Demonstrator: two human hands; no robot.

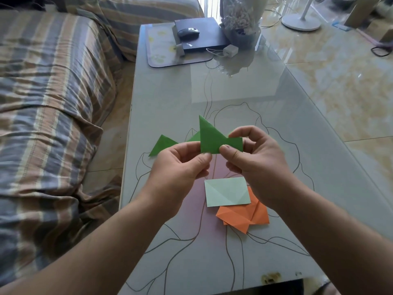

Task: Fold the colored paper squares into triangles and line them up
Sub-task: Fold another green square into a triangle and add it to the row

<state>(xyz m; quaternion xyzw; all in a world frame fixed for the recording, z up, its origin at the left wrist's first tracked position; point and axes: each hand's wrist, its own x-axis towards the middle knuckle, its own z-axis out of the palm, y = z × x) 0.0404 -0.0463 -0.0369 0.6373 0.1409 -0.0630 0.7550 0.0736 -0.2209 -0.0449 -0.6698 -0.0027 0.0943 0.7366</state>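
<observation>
Green paper point(209, 138), partly folded with one point sticking up, sits at the centre of the head view, held above the glass-topped table point(276, 124). Left hand point(180, 167) pinches its lower left edge between thumb and curled fingers; right hand point(255, 158) pinches the lower middle with the thumb in front and the fingers curled over the paper's right end. Both hands hold it clear of the table top.

Just left of the held piece and partly behind the left hand lies a green triangle point(162, 144) on the table, with a second green piece point(194, 137) peeking out between it and the held paper; how that one is folded cannot be told.

Lower in the frame, below the hands, a pale green sheet point(226, 193) with crease lines lies flat, and its lower right corner overlaps a creased orange paper point(242, 218).

At the upper centre of the frame, on the far end of the table, a dark flat box point(204, 37) carries a computer mouse point(188, 32), with a white charger point(229, 51) beside it. A striped sofa cover point(49, 103) fills the left side
</observation>
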